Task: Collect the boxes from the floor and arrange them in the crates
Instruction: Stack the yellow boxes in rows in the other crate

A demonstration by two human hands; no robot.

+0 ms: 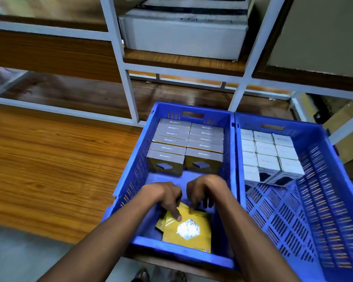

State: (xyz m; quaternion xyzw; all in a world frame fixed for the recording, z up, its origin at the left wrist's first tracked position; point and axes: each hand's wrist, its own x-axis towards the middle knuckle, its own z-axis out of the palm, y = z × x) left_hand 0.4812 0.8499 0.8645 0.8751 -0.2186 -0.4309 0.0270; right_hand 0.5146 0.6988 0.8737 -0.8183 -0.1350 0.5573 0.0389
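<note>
Boxes point(184, 146) in grey, stacked in two neat columns, fill the far end of the left blue crate point(130, 180) at the centre of the frame, while white boxes point(271, 153) sit in rows at the far end of the right blue crate point(322, 200) beside it. Both hands reach down into the near end of the left crate, over a yellow box point(189, 231) lying flat on the crate floor with a shiny patch on its face. The left hand point(165, 195) presses its thumb on the upper left corner of the yellow box, the other fingers curled over its far edge. The right hand point(204, 190) hangs just beside it with fingers point(205, 201) curled downward at the box's far edge; whether they grip it cannot be told. A second yellow piece point(160, 222) peeks out under the box's left side. Wooden flooring point(49, 159) fills the left of the frame, and a white metal rack point(128, 84) with a grey carton point(183, 35) stands at the top.
</note>
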